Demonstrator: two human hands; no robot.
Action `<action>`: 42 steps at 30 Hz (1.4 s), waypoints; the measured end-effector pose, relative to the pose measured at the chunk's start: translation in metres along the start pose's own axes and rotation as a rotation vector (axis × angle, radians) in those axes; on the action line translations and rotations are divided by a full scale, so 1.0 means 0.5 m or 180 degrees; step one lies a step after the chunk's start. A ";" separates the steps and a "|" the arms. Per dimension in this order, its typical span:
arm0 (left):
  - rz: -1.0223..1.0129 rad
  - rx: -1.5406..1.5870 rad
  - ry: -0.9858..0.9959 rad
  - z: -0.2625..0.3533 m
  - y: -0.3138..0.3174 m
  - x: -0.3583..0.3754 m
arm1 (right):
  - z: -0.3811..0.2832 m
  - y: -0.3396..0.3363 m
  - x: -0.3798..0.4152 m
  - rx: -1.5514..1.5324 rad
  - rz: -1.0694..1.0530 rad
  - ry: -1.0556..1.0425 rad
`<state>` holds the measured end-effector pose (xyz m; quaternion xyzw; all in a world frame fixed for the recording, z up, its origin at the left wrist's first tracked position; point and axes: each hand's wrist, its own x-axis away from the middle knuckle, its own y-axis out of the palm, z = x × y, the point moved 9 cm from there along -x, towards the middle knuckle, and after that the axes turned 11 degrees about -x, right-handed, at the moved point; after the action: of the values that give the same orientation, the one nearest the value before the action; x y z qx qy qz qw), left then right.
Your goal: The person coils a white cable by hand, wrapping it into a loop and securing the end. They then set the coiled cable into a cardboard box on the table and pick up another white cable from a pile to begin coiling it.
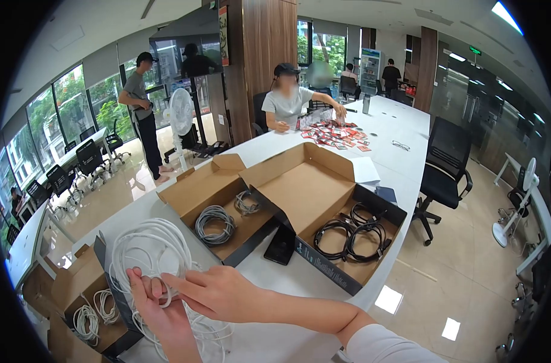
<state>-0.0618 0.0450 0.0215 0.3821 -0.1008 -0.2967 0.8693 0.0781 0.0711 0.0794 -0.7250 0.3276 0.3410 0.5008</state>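
White cable coil (157, 254) at about 7 o'clock, held up over the white table (275, 339) edge, hands busy on it.

Loops stand roughly upright facing the camera, long axis running up toward 11 o'clock, loose strands trailing down toward 5. Left hand (163, 308) is curled around the bottom of the bundle, fingers closed on it. Right hand (218, 293) reaches across from 4 o'clock, fingers mostly straight and pointing at 9, tips pinching a strand at the coil. Just past it toward 12 there's an open cardboard box (221, 193) with a grey cable coil (215, 224), and a second box (324, 199) at 2 o'clock with black cables (351, 236). Another box (82, 290) of white coils sits at 8.
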 end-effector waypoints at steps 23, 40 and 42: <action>-0.0295 -0.0320 0.0375 0.001 0.012 0.002 | 0.084 0.083 0.038 -0.0858 -0.0593 0.1408; -0.1120 -0.1237 0.1109 0.011 0.047 0.048 | 0.086 0.061 0.026 -0.1988 -0.0801 0.1393; -0.0963 -0.1262 0.1182 0.006 0.049 0.049 | 0.089 0.057 0.029 -0.1403 -0.0526 0.1253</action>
<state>-0.0326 0.0419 0.0400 0.2634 0.1776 -0.3618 0.8765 0.0555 0.1034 0.0413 -0.8925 0.2764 0.2150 0.2843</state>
